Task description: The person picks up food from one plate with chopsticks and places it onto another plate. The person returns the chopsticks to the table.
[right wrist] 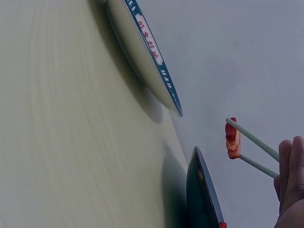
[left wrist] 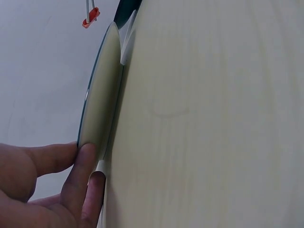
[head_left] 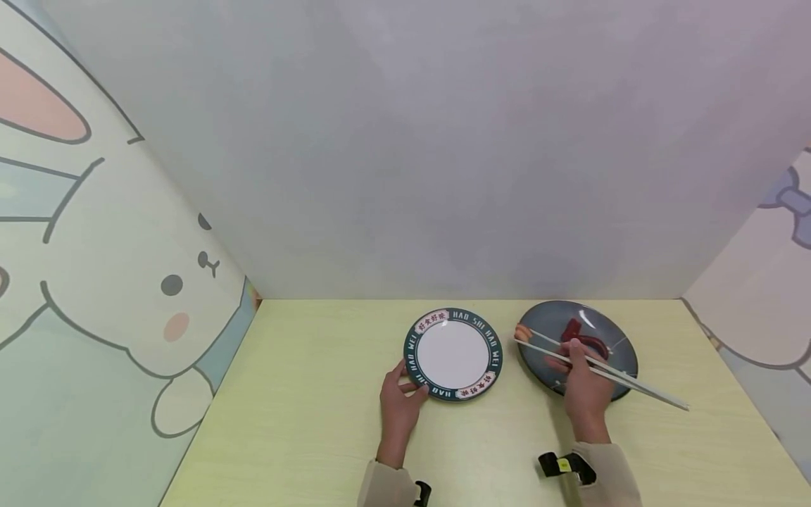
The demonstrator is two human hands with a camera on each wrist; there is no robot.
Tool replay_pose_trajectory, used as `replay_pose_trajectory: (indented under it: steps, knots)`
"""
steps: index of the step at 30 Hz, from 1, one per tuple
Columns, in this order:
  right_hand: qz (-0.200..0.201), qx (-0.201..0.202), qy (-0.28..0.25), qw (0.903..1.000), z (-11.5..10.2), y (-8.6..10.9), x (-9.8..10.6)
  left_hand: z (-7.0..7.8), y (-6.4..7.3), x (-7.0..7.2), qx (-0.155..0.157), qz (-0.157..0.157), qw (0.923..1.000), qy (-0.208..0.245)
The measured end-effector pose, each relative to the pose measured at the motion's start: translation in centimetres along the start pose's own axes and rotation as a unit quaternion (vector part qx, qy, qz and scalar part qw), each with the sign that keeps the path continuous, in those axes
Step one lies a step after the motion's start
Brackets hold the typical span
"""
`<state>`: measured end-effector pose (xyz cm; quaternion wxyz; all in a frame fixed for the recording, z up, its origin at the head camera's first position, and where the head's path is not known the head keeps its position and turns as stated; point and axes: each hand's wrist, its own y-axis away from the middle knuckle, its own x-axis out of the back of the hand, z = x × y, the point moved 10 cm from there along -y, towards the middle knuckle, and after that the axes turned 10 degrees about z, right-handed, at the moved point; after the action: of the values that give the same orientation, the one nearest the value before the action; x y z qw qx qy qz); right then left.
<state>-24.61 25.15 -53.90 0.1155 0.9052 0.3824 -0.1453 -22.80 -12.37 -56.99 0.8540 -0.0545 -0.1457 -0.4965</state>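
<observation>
My left hand (head_left: 402, 405) grips the lower left rim of a white plate (head_left: 453, 354) with a dark green lettered border. In the left wrist view, the thumb and fingers (left wrist: 84, 161) lie against the plate's edge. My right hand (head_left: 586, 387) holds a pair of pale chopsticks (head_left: 652, 394) above a dark grey-blue dish (head_left: 538, 317). Between the chopstick tips sits a small orange-red piece (right wrist: 232, 138), which looks like food; its exact kind is unclear. It hangs raised beside the dish's left rim. Dark red pieces (head_left: 572, 329) lie in the dish, partly hidden by the hand.
Both dishes stand near the back edge of a pale yellow wooden table (head_left: 304, 394). A grey wall (head_left: 443, 155) rises behind it, and side panels with a cartoon rabbit (head_left: 139, 282) flank it. Each wrist wears a black strap (head_left: 570, 465).
</observation>
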Motion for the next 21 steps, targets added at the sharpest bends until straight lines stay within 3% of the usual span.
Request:
replay_pose_trajectory:
  steps: [6,21]
  knots:
    - [0.020,0.015,-0.014,0.9996,-0.3,-0.8,1.1,-0.1,0.0,0.0,-0.003,-0.001,0.9999,0.011]
    - [0.064,-0.003,-0.053,0.9965,-0.1,-2.0,3.7,0.1,0.1,0.0,0.003,-0.003,1.0000,0.004]
